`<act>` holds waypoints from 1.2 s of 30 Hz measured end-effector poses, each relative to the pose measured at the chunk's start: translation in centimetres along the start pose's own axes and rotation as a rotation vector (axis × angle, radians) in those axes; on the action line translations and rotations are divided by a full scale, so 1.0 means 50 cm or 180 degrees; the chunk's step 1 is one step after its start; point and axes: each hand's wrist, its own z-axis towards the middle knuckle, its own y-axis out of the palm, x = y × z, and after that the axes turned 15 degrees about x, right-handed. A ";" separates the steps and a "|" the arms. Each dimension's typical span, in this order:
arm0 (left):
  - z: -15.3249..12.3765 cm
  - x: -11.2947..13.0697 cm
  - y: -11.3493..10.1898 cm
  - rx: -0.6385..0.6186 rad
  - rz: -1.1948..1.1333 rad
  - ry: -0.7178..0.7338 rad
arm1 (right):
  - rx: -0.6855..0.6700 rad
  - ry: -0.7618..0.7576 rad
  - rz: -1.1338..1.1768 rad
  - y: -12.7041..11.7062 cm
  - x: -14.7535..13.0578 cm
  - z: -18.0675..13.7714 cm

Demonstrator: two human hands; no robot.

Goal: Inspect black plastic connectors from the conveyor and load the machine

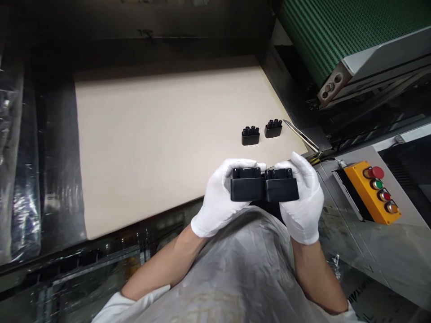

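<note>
Both my hands wear white gloves and are held close together in front of my body. My left hand (218, 195) is closed around a black plastic part (247, 189), a block with short rounded posts along its top. In my right hand (305, 197) is a second black plastic part (282, 190) of the same shape. The two parts sit side by side, level, their inner ends touching or nearly so. Beyond my hands, two similar black parts, a left one (251, 137) and a right one (273, 129), stand posts-up on the beige sheet (161, 143).
Tweezers (301, 135) lie at the sheet's right edge. To the right is a yellow control box (373, 193) with several buttons. A green conveyor belt (353, 31) juts in at upper right. Clear plastic wrapping (23, 179) lies at far left.
</note>
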 end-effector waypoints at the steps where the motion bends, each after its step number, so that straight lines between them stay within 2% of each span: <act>1: 0.000 -0.002 0.000 0.0006 0.0004 -0.0003 | -0.0013 -0.0035 -0.0023 -0.001 0.000 0.000; 10: 0.005 -0.008 -0.002 -0.0137 -0.0260 -0.0033 | -0.0110 -0.0184 -0.0324 -0.010 0.003 0.000; 16: 0.009 0.003 -0.001 -0.0041 0.0034 0.0075 | -0.0072 -0.0301 -0.0389 -0.004 -0.011 0.003; 20: 0.010 0.014 0.008 0.0031 0.0257 0.0406 | -0.0083 -0.0789 -0.0601 -0.001 -0.020 0.003; 25: 0.003 0.011 0.017 0.0159 0.0587 0.0753 | -0.0350 -0.1548 -0.1021 0.010 -0.028 0.003; 30: -0.004 0.002 0.015 0.0255 0.0686 0.0883 | -0.0483 -0.1777 -0.1298 0.024 -0.041 0.005; 33: 0.004 0.009 0.010 0.0217 0.0689 0.0591 | -0.0511 -0.1742 -0.1346 0.030 -0.047 0.010; 35: 0.018 0.017 0.002 -0.0045 0.0444 -0.0034 | -0.0479 -0.1362 -0.1174 0.029 -0.046 0.018; 36: 0.026 0.020 -0.003 -0.0224 0.0213 -0.0466 | -0.0464 -0.0989 -0.1016 0.026 -0.042 0.024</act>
